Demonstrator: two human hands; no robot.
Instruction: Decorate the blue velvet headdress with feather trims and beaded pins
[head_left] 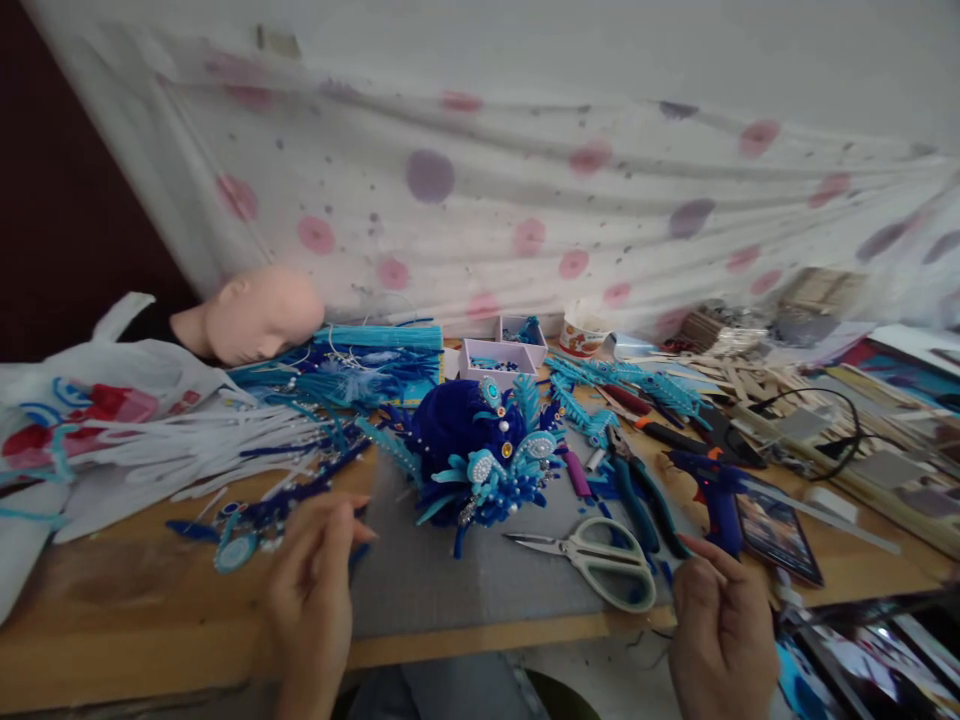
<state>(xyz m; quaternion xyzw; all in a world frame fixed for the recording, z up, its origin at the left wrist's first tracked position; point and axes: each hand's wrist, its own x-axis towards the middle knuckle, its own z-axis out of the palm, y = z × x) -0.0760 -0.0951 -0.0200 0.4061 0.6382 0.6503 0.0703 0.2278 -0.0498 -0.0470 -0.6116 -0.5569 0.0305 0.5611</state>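
Note:
My left hand [315, 580] is raised over the front of the table, its fingers curled together in a pinch. Whatever is between them, if anything, is too small to make out; a dark blue bit shows just beyond the fingertips. My right hand [724, 630] is closed with the thumb against the index finger, near the handle ends of the dark teal pliers [643, 490]. What it holds, if anything, is hidden. Between my hands a dark blue velvety headpiece [457, 425], decorated with light blue petals, pearls and beads, stands on the grey mat [442, 590]. White-handled scissors [611, 560] lie right of it.
A blue glue gun [716, 490] and a phone [780, 535] lie at the right. Behind the headpiece are small white boxes [499, 362] of beads and bundled blue stems [382, 340]. A mannequin head [262, 315] rests at back left, with white stems [217, 440] in front.

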